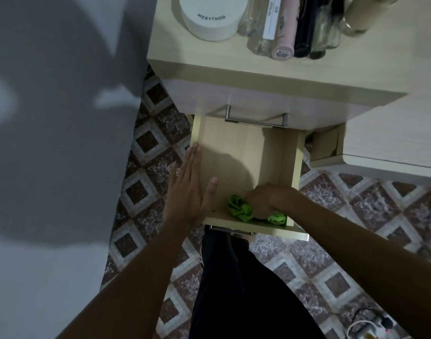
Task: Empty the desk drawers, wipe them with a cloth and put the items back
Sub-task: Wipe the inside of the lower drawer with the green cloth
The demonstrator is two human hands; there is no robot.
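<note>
lower drawer [236,148] pulled out, wooden floor bare. right hand [265,199] clenched round crumpled green cloth [241,210], pressing it into drawer's near right corner. left hand [192,189] released, fingers straight, flat against drawer's left wall. upper drawer [258,99] closed, metal handle [257,117] above. on worktop [165,40], far: white round jar [213,17], tubes and bottles [295,23] to its right. patterned tile floor [155,133] beneath.

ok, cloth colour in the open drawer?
Bright green cloth, bunched under the right hand; head view.
</note>
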